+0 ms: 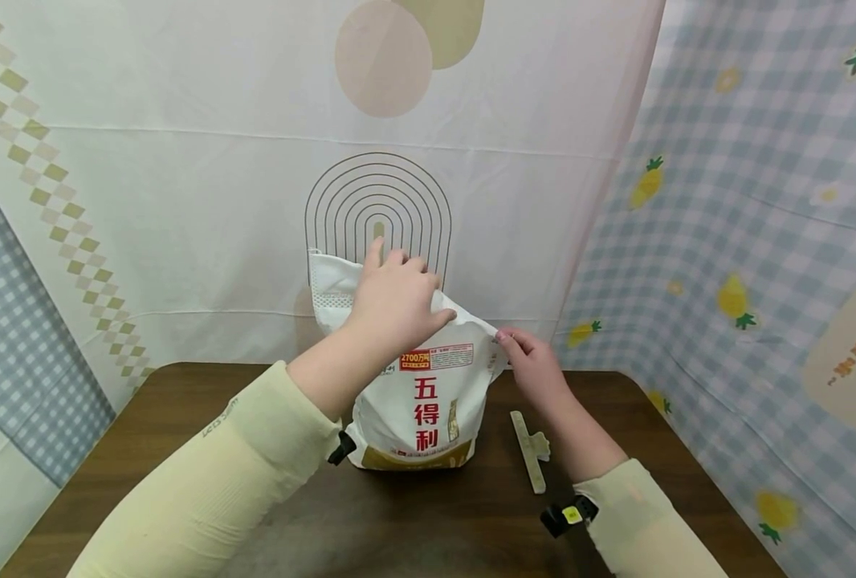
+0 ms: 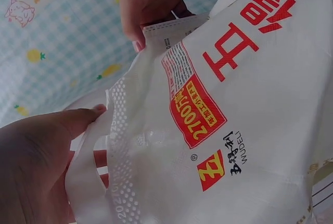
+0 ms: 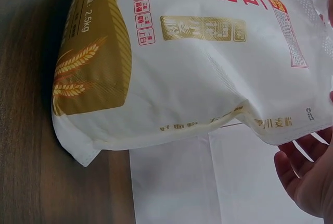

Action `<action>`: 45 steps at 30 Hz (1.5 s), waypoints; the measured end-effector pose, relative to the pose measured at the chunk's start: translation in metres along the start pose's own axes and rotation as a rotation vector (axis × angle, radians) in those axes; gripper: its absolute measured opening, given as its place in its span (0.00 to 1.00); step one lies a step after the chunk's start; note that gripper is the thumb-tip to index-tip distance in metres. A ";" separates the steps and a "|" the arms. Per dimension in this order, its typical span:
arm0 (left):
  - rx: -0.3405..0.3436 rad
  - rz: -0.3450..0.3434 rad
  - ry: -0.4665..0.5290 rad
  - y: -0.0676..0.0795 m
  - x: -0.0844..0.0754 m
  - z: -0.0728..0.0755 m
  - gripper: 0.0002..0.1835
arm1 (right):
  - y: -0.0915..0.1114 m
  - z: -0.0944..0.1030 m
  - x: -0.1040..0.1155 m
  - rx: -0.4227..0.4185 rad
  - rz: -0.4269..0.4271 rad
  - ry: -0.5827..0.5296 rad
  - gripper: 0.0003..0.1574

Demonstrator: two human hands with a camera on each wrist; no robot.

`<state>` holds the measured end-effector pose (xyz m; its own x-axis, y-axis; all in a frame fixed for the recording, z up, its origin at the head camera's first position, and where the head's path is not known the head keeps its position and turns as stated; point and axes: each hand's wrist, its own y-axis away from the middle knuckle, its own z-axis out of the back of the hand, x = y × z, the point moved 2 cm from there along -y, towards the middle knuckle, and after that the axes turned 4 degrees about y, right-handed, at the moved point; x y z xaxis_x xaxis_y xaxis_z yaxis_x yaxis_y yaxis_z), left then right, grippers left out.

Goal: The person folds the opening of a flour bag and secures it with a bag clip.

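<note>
A white flour bag with red lettering stands upright on the table, its top creased and slanting down to the right. My left hand holds the bag's top edge. In the left wrist view the thumb of that hand lies along the handle strip, and fingers show through the handle slot behind it. My right hand pinches the upper right corner of the bag and draws it out to the side. In the right wrist view its fingertips are partly hidden behind the bag's corner.
A pale bag clip lies on the brown wooden table, right of the bag and near my right forearm. A white patterned cloth hangs behind the table, and a blue checked cloth hangs along the right side.
</note>
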<state>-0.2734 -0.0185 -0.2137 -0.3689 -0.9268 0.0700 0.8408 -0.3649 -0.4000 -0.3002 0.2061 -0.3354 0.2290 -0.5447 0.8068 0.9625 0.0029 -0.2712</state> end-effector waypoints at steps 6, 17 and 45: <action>0.016 0.006 -0.018 -0.001 0.002 -0.003 0.23 | -0.003 -0.002 0.000 0.042 0.006 -0.014 0.25; 0.004 -0.004 0.006 -0.002 0.004 -0.006 0.15 | -0.007 -0.003 0.009 0.188 -0.028 -0.084 0.23; 0.025 0.016 -0.008 -0.006 0.001 0.001 0.20 | -0.006 -0.005 0.000 0.148 0.017 -0.069 0.25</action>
<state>-0.2781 -0.0177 -0.2101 -0.3521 -0.9333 0.0709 0.8564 -0.3518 -0.3779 -0.3063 0.2022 -0.3369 0.2498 -0.4847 0.8382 0.9682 0.1376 -0.2090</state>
